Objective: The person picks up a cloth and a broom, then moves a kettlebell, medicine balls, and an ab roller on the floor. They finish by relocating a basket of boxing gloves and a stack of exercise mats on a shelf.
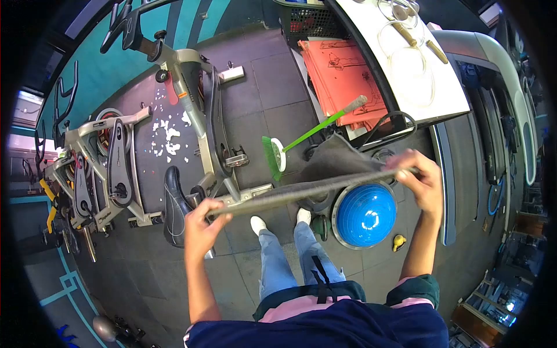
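Note:
A dark grey cloth [313, 189] is stretched out in front of my body, its near edge nearly straight and the rest hanging away towards the floor. My left hand [203, 225] pinches one corner between thumb and fingers. At the other end my right hand [422, 178] grips the opposite corner, higher and further right. Beyond the cloth, a green broom [277, 155] leans with its handle against a stack of orange-red sheets [336, 72]. Below the right part of the cloth sits a blue balance dome [366, 214], partly covered by its edge.
Exercise bikes [200, 116] stand on the left, with a black saddle [174, 206] near my left hand. White scraps [169, 136] litter the floor. A white tabletop [429, 75] holds a jump rope [404, 33]. A yellow kettlebell [398, 242] and a treadmill [484, 116] are at right.

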The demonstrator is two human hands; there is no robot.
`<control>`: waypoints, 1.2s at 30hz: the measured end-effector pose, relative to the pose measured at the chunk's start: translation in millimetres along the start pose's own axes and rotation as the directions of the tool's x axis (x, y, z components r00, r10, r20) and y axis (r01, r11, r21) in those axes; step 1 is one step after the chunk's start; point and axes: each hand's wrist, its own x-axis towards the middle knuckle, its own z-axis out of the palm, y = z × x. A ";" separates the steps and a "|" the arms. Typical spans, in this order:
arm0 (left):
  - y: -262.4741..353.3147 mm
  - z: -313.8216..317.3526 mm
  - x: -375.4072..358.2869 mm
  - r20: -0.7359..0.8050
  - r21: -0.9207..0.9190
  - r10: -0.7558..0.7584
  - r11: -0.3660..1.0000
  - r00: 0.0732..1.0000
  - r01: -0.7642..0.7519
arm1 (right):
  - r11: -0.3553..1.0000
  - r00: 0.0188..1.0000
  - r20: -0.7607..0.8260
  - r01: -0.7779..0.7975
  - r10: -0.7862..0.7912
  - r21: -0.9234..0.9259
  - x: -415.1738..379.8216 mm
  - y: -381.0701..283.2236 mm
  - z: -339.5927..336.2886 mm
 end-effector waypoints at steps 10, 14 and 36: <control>-0.7 30.7 4.3 -0.172 -0.656 -0.269 0.749 0.948 0.093 | 0.952 0.933 -0.208 -0.266 0.293 0.149 17.8 34.8 64.7; 25.9 83.8 -1.3 -0.254 -0.514 -0.144 0.858 0.957 -0.007 | 0.973 0.960 -0.166 -0.215 0.226 0.082 3.9 12.9 135.0; 65.1 31.9 78.7 0.410 0.336 0.427 0.750 0.806 -0.569 | 0.981 0.979 0.079 0.186 -0.189 0.048 34.1 -21.1 100.7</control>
